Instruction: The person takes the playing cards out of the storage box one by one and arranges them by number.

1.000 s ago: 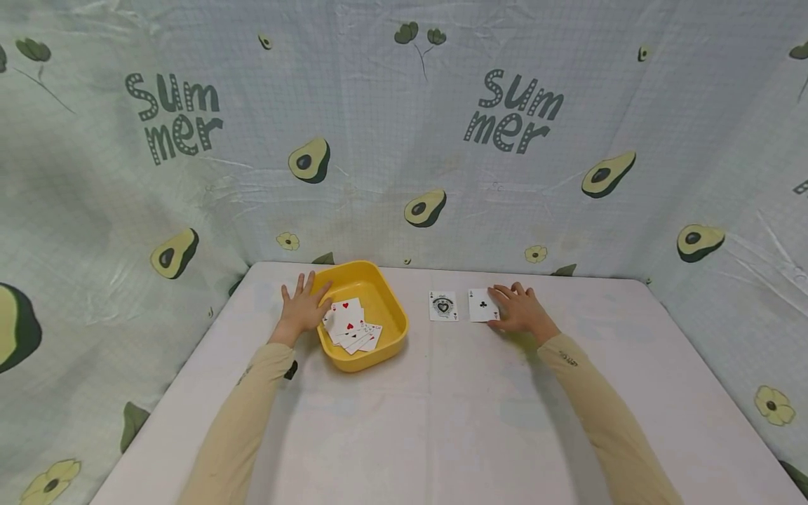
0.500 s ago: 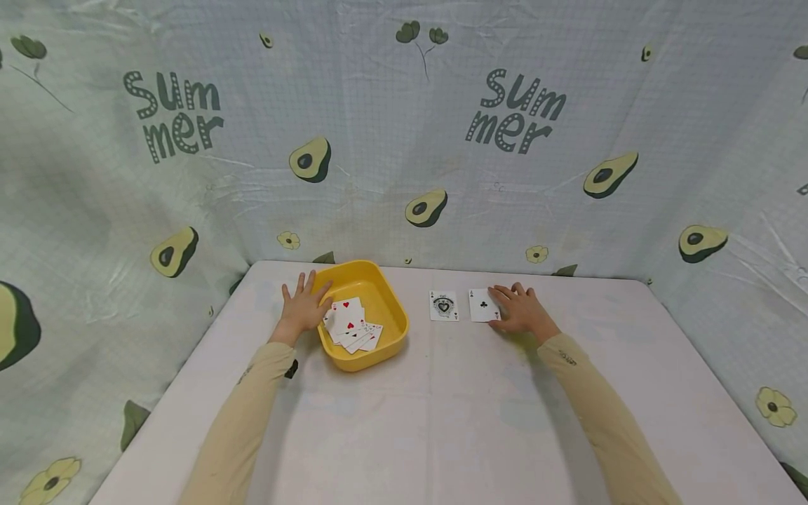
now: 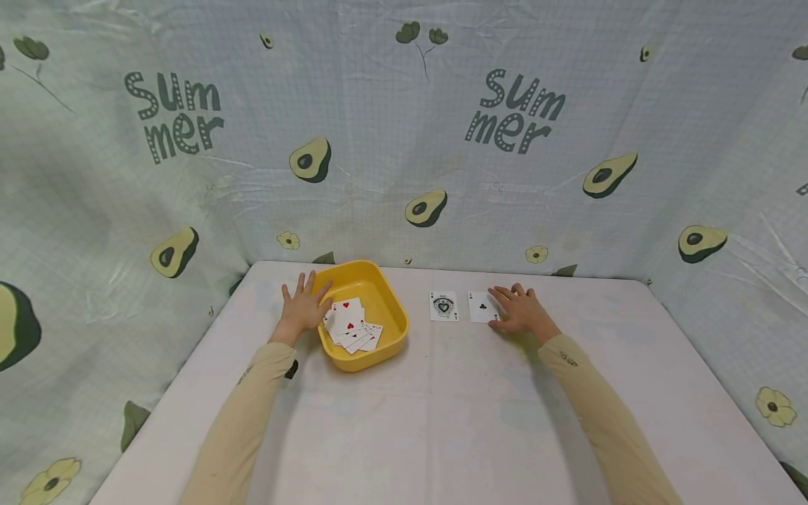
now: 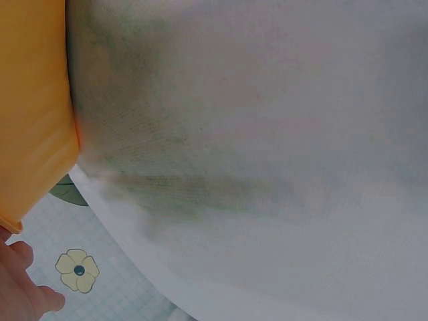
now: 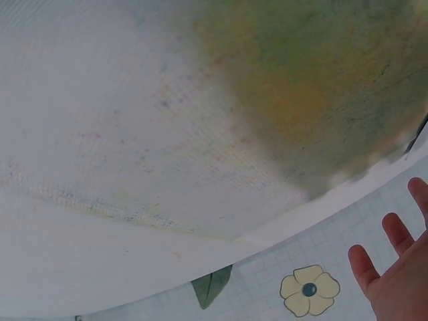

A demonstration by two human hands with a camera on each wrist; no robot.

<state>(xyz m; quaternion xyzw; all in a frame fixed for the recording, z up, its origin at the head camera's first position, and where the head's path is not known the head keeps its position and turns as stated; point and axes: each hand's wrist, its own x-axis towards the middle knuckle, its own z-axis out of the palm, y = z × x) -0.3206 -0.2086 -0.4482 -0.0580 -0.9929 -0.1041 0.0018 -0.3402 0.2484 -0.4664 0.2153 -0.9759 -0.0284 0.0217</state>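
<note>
Left hand [image 3: 303,310], fingers spread, touched the yellow tray [image 3: 379,300]; right hand [image 3: 520,309], fingers extended, touched the ace of clubs [image 3: 481,307], visible only in head view.

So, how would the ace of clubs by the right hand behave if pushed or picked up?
The ace of clubs looks thin, so probably light and bendy. It lies flat on the table, so a push would likely slide it rather than tip it. With no edge visibly raised, the right hand may struggle to get under it.
</note>
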